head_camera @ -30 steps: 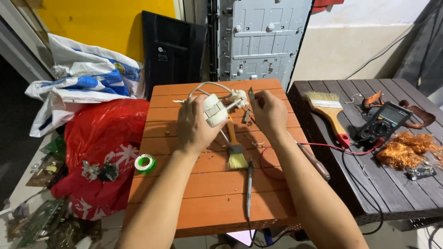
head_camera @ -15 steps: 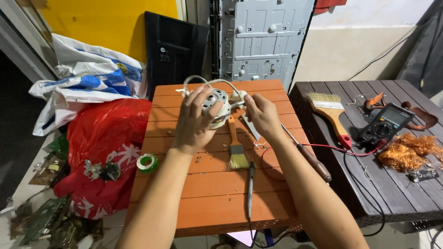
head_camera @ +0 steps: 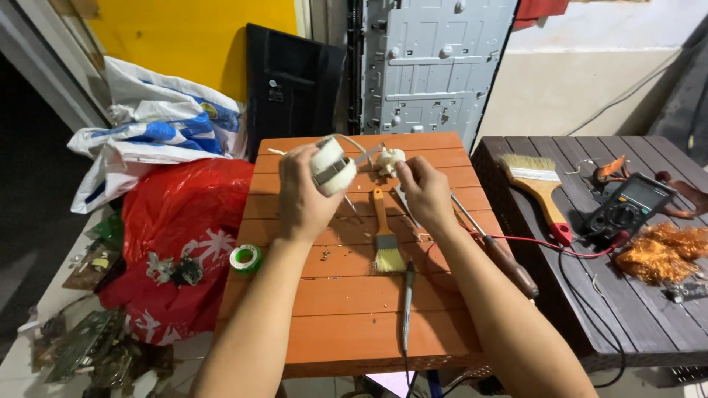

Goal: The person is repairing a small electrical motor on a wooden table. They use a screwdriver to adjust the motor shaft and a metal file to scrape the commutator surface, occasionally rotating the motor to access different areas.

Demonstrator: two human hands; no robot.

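Observation:
My left hand grips a white round motor-like part with a dark band, lifted above the orange slatted table. My right hand pinches a small white piece joined to it by a white wire, just to its right. Below the hands lie a small orange-handled brush and a thin grey probe-like tool.
A green tape roll sits at the table's left edge. A screwdriver lies at the right. The dark table holds a large brush, a multimeter and copper wire. Bags and circuit boards sit left.
Both hands have lifted the white part and the small piece a little higher and farther from me. The left hand has turned the round part so its banded side shows.

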